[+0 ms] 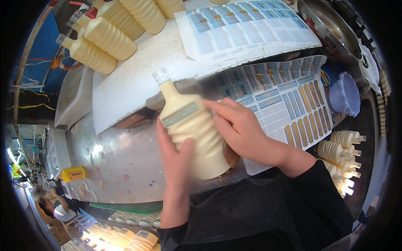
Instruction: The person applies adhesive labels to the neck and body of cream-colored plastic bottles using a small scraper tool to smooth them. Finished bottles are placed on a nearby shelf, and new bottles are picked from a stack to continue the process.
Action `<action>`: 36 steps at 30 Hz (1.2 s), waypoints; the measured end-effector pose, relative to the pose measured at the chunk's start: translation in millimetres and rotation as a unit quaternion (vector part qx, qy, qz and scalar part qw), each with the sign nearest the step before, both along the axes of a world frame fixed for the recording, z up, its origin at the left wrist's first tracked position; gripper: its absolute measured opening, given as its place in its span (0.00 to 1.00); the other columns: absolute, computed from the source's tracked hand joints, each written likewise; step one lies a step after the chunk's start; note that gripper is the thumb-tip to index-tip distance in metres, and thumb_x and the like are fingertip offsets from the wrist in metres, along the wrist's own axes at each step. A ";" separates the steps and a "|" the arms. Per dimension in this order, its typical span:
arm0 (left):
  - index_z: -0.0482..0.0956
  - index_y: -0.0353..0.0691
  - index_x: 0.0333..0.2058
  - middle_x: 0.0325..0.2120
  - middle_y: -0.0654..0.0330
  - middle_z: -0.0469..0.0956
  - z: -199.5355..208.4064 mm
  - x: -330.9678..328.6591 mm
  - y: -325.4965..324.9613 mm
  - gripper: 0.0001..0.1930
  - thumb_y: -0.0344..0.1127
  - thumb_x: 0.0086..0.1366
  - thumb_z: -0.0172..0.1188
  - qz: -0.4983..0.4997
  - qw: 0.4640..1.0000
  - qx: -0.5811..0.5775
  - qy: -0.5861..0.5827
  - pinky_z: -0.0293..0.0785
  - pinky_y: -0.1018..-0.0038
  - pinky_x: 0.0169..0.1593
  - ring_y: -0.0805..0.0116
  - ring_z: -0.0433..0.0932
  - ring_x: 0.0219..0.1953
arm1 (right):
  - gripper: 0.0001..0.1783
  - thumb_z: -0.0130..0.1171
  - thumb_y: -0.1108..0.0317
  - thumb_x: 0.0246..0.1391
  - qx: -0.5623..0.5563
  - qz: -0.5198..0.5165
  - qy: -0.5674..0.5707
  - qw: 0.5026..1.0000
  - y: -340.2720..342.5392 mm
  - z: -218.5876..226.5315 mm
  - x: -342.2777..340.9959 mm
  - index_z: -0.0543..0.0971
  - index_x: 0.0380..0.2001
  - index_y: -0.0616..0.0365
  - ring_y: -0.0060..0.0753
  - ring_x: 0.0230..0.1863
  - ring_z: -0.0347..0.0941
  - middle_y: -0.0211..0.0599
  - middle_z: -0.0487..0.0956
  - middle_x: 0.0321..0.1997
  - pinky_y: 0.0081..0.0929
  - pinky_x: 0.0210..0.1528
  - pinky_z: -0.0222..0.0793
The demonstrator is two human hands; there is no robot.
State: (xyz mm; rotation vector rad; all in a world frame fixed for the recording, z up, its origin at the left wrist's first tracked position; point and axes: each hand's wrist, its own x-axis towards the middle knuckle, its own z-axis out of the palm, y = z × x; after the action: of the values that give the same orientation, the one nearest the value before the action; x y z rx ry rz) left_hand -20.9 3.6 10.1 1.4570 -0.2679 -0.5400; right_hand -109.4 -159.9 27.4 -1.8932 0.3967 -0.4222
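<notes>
A cream-coloured bottle (200, 144) with a ribbed body and clear threaded neck lies tilted before me, its neck toward the far left. A narrow grey-green label strip (182, 114) runs across its shoulder. My left hand (176, 157), slightly blurred, grips the bottle's left side, thumb over the front and fingers along the edge. On the other side, my right hand (236, 125) has its index fingertip at the strip's right end, with the thumb apart from it beside the bottle. The bottle's underside is hidden.
Label sheets (289, 98) lie right of the bottle, with another sheet stack (247, 31) on the raised white board (113, 94). Cream bottles (92, 54) stand far left; more bottles (335, 152) are at right. A purple bucket (344, 94), metal pan (331, 25) and yellow container (73, 173) are around.
</notes>
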 end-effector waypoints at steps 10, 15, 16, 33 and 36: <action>0.48 0.33 0.74 0.67 0.49 0.64 1.1 3.9 3.3 0.46 0.33 0.62 0.63 -0.025 0.998 -0.053 0.025 0.64 0.64 0.69 0.58 0.67 0.67 | 0.22 0.50 0.71 0.63 -0.031 0.001 0.010 0.999 2.7 -4.3 3.5 0.77 0.59 0.66 0.57 0.43 0.77 0.53 0.78 0.41 0.43 0.48 0.73; 0.54 0.34 0.72 0.63 0.46 0.67 -10.2 4.7 5.5 0.46 0.33 0.57 0.68 0.007 0.998 0.021 -0.051 0.69 0.63 0.66 0.56 0.70 0.64 | 0.23 0.50 0.73 0.63 0.037 -0.001 0.015 0.999 0.2 -12.0 4.7 0.77 0.61 0.63 0.43 0.42 0.78 0.48 0.80 0.41 0.32 0.49 0.73; 0.54 0.34 0.71 0.63 0.45 0.68 -11.0 4.9 6.8 0.47 0.34 0.56 0.70 0.009 0.996 0.040 -0.078 0.69 0.63 0.66 0.56 0.71 0.64 | 0.24 0.50 0.73 0.63 0.067 0.003 0.022 0.998 -0.2 -13.9 6.0 0.77 0.61 0.63 0.38 0.42 0.78 0.46 0.80 0.41 0.30 0.49 0.72; 0.65 0.36 0.66 0.58 0.49 0.73 -14.8 24.8 11.1 0.34 0.41 0.65 0.66 0.070 0.994 0.002 -0.085 0.70 0.66 0.62 0.60 0.72 0.59 | 0.21 0.53 0.63 0.70 0.121 -0.018 0.031 0.992 -6.4 -12.3 22.9 0.73 0.62 0.58 0.11 0.30 0.63 0.21 0.72 0.33 0.13 0.33 0.61; 0.73 0.35 0.60 0.55 0.53 0.76 -10.9 36.0 10.0 0.24 0.40 0.70 0.61 0.066 0.997 -0.037 -0.017 0.70 0.69 0.61 0.65 0.73 0.56 | 0.19 0.54 0.60 0.71 0.212 0.014 0.050 0.976 -6.7 2.2 35.2 0.73 0.57 0.60 0.11 0.32 0.65 0.21 0.74 0.34 0.12 0.34 0.62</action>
State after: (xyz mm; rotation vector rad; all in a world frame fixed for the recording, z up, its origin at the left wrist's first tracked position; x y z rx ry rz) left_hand 15.1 13.6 -0.8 1.4018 -0.2148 -0.3946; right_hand -74.2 -166.6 29.7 -1.5047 0.4841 -0.2014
